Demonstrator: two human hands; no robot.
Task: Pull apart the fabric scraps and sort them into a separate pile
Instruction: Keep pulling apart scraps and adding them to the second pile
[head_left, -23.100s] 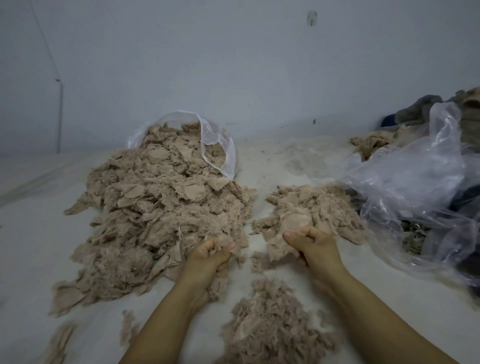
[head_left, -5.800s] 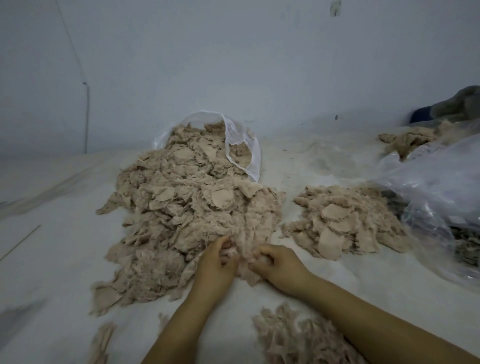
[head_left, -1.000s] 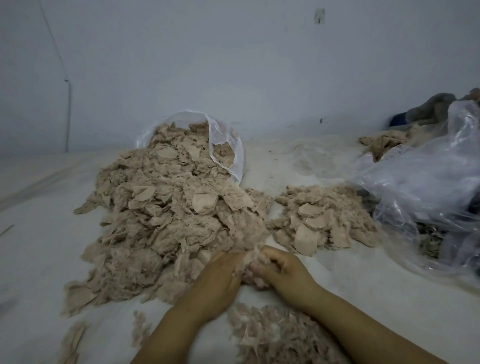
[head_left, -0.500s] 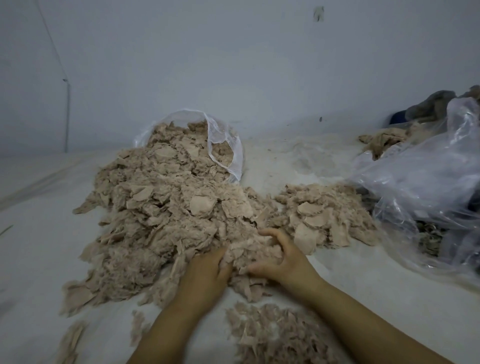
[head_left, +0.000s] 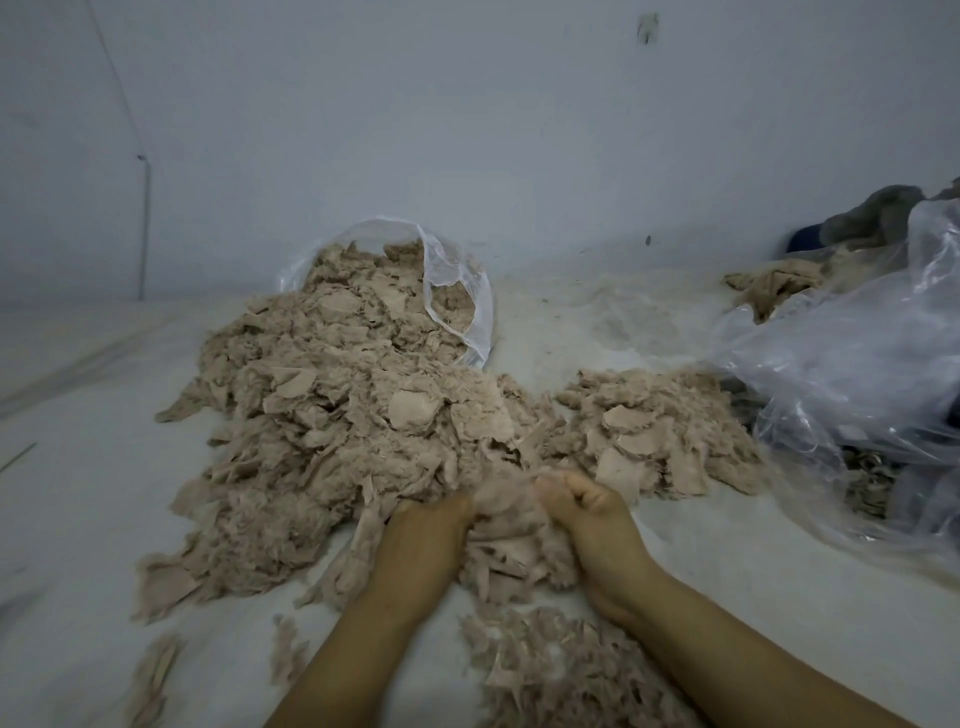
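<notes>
A big heap of beige fabric scraps (head_left: 332, 426) spills from a clear plastic bag (head_left: 462, 291) at the back. At its near edge, my left hand (head_left: 423, 540) and my right hand (head_left: 592, 519) both grip one clump of scraps (head_left: 511, 540) held between them. A smaller pile of scraps (head_left: 660, 431) lies to the right of the heap. Another pile of scraps (head_left: 561, 670) lies close in front, under my forearms.
A large crumpled clear plastic bag (head_left: 852, 374) lies at the right with dark cloth (head_left: 878, 218) and more beige fabric (head_left: 774, 280) behind it. Loose scraps (head_left: 156, 670) lie on the white surface at the near left. A pale wall rises behind.
Both hands pulled a clump from the edge of the big heap toward me; it now sits between them, nearer the front pile.
</notes>
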